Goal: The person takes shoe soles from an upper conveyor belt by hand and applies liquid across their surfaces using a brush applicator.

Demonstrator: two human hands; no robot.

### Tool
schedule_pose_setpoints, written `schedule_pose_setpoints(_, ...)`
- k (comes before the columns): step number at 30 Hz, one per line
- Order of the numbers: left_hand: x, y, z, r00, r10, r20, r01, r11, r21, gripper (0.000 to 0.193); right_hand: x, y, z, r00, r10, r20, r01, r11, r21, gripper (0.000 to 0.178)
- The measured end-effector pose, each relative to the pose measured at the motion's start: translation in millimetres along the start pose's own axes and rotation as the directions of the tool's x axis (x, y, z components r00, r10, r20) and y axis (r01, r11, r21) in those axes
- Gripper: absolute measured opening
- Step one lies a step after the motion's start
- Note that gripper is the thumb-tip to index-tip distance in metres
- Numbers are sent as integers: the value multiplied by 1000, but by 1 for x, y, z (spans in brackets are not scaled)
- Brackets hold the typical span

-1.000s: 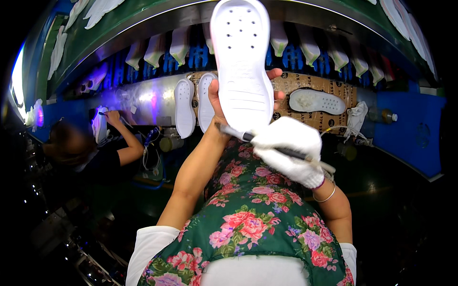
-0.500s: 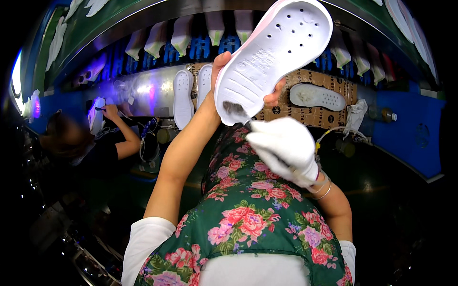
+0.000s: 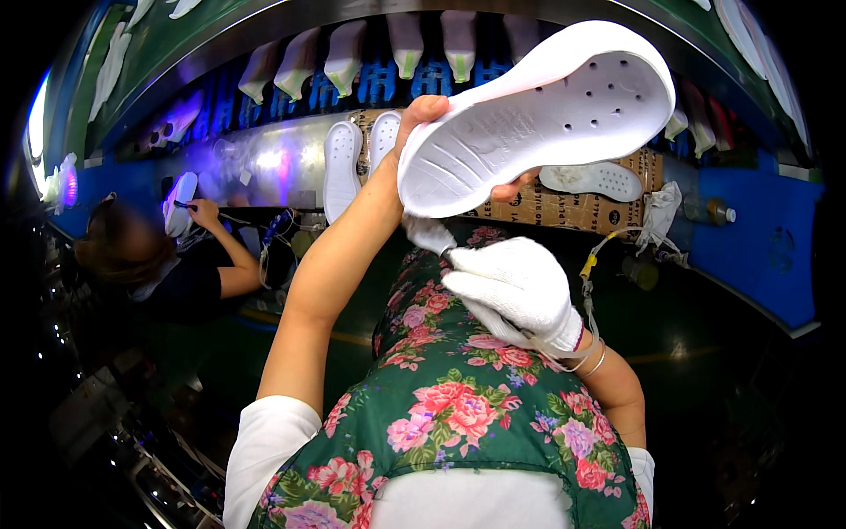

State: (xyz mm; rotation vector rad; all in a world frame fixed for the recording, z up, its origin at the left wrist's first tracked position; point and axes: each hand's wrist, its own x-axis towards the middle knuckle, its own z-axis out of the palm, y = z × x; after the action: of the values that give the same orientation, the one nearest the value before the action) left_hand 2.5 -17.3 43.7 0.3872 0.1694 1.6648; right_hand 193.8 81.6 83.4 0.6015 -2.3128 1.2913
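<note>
A white shoe sole [image 3: 538, 115] is up in front of me, tilted, with ridges at its heel and small holes toward the toe. My bare left hand [image 3: 425, 113] is closed around it; the thumb shows at the near-left edge and fingertips on the far side, while the palm is hidden behind. In a white knitted glove, my right hand [image 3: 515, 286] grips a brush [image 3: 429, 234] whose grey bristles meet the lower heel edge. Most of the brush handle is covered by the glove. A clear tube [image 3: 592, 304] runs by the right wrist.
Two white soles [image 3: 342, 172] lie on the bench at left. Another sole [image 3: 595, 181] rests on printed cardboard [image 3: 564, 210], beside a white rag [image 3: 659, 212] and bottle [image 3: 716, 212]. Shoe forms [image 3: 344, 55] hang along the back. A co-worker's hand [image 3: 204, 212] works at far left.
The sole has tilted and swung rightward and down, showing more of its side wall. The brush has moved from the heel's underside to its lower outer edge, with my right hand slightly lower.
</note>
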Motion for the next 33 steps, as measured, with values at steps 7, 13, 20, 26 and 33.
schedule_pose_setpoints(7, 4, 8, 2, 999, -14, -32, 17, 995, 103, 98, 12, 5, -11, 962, 266, -57, -244, 936, 252, 22)
schedule_pose_setpoints(13, -1, -5, -1, 971, 15, -239, -23, 999, -31, 96, 3, 9, -13, 887, 446, -119, -388, 861, 329, 19)
schedule_pose_setpoints(20, -33, -46, -4, 818, 184, -545, -187, 981, 51, 93, 3, 27, -30, 821, 539, -188, -436, 804, 404, 20)
schedule_pose_setpoints(26, -38, -59, -6, 932, 33, -361, -112, 973, -200, 90, 24, 49, -60, 920, 162, -358, -271, 921, -280, 22)
schedule_pose_setpoints(33, -16, -7, 16, 994, 113, 0, -112, 989, 100, 121, -9, 24, -76, 804, 443, -396, -170, 810, 562, 18)
